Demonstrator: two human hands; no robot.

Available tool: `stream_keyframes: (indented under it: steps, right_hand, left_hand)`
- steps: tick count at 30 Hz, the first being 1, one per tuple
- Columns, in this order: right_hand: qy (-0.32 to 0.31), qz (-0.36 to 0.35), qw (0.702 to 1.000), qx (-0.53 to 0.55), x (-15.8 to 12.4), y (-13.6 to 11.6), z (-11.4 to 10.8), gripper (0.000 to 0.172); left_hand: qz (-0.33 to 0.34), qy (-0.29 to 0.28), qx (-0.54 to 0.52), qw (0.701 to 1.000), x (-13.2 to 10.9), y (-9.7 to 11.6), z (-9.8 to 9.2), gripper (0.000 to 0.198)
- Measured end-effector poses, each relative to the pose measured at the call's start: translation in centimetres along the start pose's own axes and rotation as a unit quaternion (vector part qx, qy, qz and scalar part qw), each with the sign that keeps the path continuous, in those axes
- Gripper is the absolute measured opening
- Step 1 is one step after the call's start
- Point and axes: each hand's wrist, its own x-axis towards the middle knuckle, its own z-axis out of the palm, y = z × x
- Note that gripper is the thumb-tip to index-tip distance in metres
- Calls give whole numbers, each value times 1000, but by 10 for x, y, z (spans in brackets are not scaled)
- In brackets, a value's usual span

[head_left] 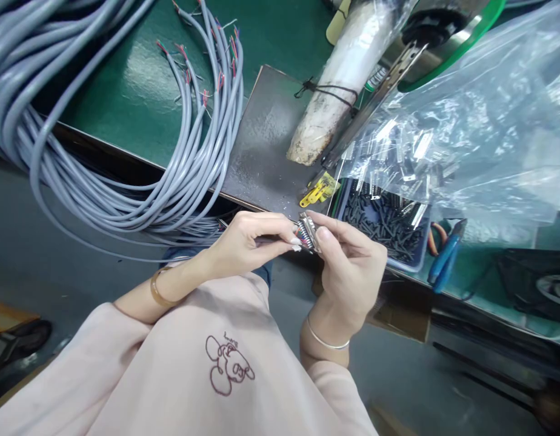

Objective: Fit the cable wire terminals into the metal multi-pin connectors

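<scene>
A metal multi-pin cable connector is held up between both hands, just off the bench's front edge. My right hand pinches its right side between thumb and fingers. From the left, my left hand closes its thumb and fingertips at the connector's wire side, where small coloured wires show. The fingertips hide part of these wires, and I cannot see which cable they lead to. A yellow clip-like piece lies on the dark board just beyond the connector.
Bundled grey cables with stripped ends fill the left. A blue tray of black sleeves stands right, under a clear plastic bag of connectors. Blue-handled pliers lie beside it. A soldering iron slants down beside a wrapped white roll.
</scene>
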Motion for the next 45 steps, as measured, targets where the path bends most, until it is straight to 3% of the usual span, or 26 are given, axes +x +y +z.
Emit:
stream_keyframes:
  steps: [4,7,9,12,15,20,26,37,45]
  right_hand:
    - [101,-88,988,-82,2,1,2,13]
    - [197,-198,960,4,6,1,2,12]
    - [219,-232,947,38,5,1,2,12]
    - [209,-207,955,-41,-2,4,5,11]
    - [158,-172,966,-116,-8,13,9,7]
    - [74,-187,973,-112,0,22,16,7]
    - [90,-247,956,-129,13,20,19,12]
    - [91,-248,958,-111,23,19,18,11]
    - [118,-318,915,-218,32,11,17,15]
  left_hand:
    - [-60,48,-38,996,2,-1,4,10]
    - [-102,67,-96,988,5,-4,4,16]
    - [-117,70,-129,982,8,-5,2,21]
    - [-144,79,-156,974,13,-6,0,29]
    - [-154,97,-163,970,17,-6,-1,33]
    - [-127,124,-157,971,24,-7,0,30]
    - [-99,156,-142,973,35,-7,2,25]
    - [-78,167,-103,977,44,0,4,22]
    - [-83,154,-98,980,45,4,1,26]
